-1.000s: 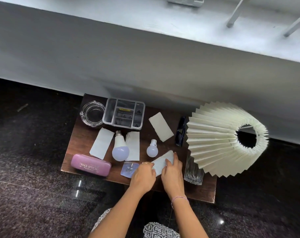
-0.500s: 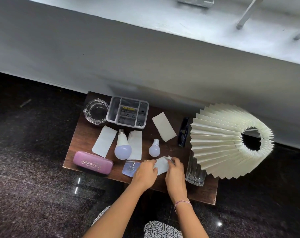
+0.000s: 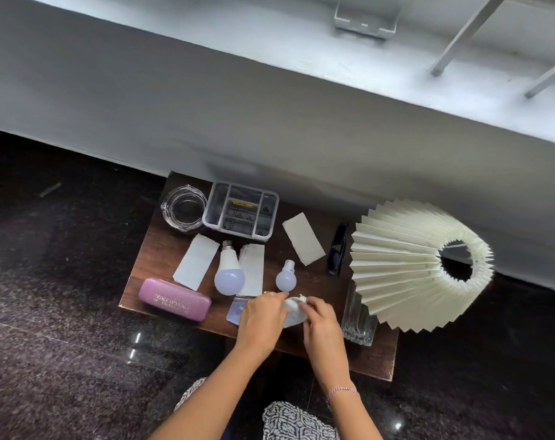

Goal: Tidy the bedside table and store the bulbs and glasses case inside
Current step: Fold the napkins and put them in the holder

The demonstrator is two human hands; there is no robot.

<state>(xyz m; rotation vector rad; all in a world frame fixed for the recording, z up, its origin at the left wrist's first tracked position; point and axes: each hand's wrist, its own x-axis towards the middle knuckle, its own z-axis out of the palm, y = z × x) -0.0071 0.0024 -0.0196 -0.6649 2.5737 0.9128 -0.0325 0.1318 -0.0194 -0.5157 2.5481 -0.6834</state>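
Both hands meet at front edge of table [image 3: 320, 281]. Left hand [image 3: 261, 315] and right hand [image 3: 320, 322] pinch crumpled white paper [image 3: 293, 309] between them. Small bulb [image 3: 286, 277] just beyond fingertips, base pointing away. Big bulb [image 3: 229, 271] further left, same lie. Pink glasses case [image 3: 174, 300] far left by front edge, long axis sideways, left hand nearer. Tumbler [image 3: 358, 315] crowds right hand.

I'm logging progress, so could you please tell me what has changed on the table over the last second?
The left hand and right hand have scrunched the flat paper into a wad, pinched between them. The big bulb, small bulb and glasses case stayed put.
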